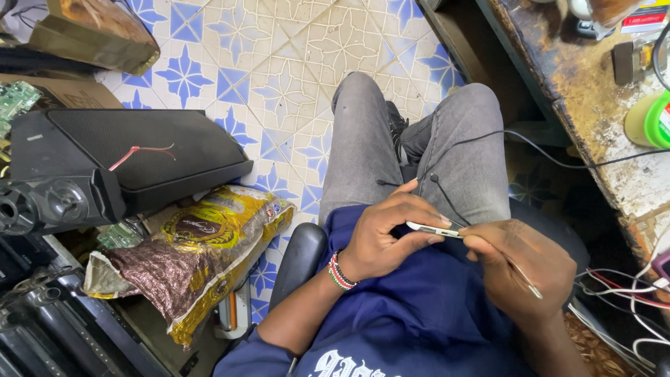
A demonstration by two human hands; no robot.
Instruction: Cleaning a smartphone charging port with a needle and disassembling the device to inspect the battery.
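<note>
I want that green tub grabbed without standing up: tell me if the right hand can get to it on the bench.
Probably yes, once freed. The right hand grips a thin tool; the green tub sits on that side, with only a black cable crossing between.

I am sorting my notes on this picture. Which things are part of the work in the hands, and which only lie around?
In hand:
left hand holding a small silver part
right hand with a thin metal tool
black wire

Lying about:
black speaker
gold and brown bag
green container
</note>
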